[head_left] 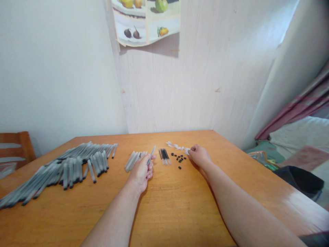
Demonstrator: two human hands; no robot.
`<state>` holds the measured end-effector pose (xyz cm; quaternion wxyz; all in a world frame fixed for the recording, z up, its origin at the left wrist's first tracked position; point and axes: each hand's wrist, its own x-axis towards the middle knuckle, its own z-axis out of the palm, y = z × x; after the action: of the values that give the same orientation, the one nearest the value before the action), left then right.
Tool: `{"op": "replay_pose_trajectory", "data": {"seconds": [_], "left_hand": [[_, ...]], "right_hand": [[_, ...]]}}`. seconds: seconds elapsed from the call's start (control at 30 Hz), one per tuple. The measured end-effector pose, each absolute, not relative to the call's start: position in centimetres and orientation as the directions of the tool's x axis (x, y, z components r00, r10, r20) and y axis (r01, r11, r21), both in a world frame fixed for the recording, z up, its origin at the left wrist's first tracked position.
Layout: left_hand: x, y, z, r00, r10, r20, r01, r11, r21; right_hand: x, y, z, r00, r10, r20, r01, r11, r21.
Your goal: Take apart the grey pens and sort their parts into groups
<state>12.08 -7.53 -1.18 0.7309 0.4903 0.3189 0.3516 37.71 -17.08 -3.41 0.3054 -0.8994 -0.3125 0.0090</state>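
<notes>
My left hand (144,169) is closed around a slim pen (152,153), which points up and away with its tip end free. Under and beside that hand lie several clear pen barrels (131,160). To the right of it is a row of black ink refills (164,156). My right hand (199,156) reaches over the table with thumb and fingers pinched on a clear pen cap (187,151), at the near end of a loose line of clear caps (176,146). Several small black end plugs (179,159) are scattered between the refills and my right hand.
A large heap of capped pens (74,161) spreads over the left side of the wooden table (164,212). A wooden chair (17,147) stands beyond the left edge. At the right edge is a dark open bin or bag (299,180). Behind, a fruit poster (146,22) hangs on the wall.
</notes>
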Motion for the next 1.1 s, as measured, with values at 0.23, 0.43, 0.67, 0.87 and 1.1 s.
{"op": "replay_pose_trajectory", "data": {"seconds": [0.23,0.43,0.67,0.87,1.1], "left_hand": [[12.2,-7.5,-1.0,0.508,0.85,-0.139,-0.26,0.306,0.916],[12.3,-7.5,-0.8,0.532,0.841,-0.099,-0.304,0.299,0.904],[12.6,-7.8,-1.2,0.582,0.813,-0.004,-0.351,0.256,0.901],[12.9,-7.9,-1.5,0.593,0.805,0.023,-0.377,0.253,0.891],[12.9,-8.1,-1.6,0.579,0.813,0.052,-0.362,0.2,0.911]], "right_hand": [[34.6,-16.4,-2.9,0.677,0.652,0.341,0.657,-0.328,-0.679],[29.1,-16.3,-2.3,0.449,0.851,0.273,0.529,-0.007,-0.849],[24.9,-16.6,-2.9,0.225,0.974,0.002,-0.012,0.005,-1.0],[24.7,-16.8,-3.1,0.155,0.988,-0.025,-0.17,0.002,-0.985],[24.8,-16.8,-3.0,0.174,0.984,-0.022,-0.18,0.009,-0.984]]}}
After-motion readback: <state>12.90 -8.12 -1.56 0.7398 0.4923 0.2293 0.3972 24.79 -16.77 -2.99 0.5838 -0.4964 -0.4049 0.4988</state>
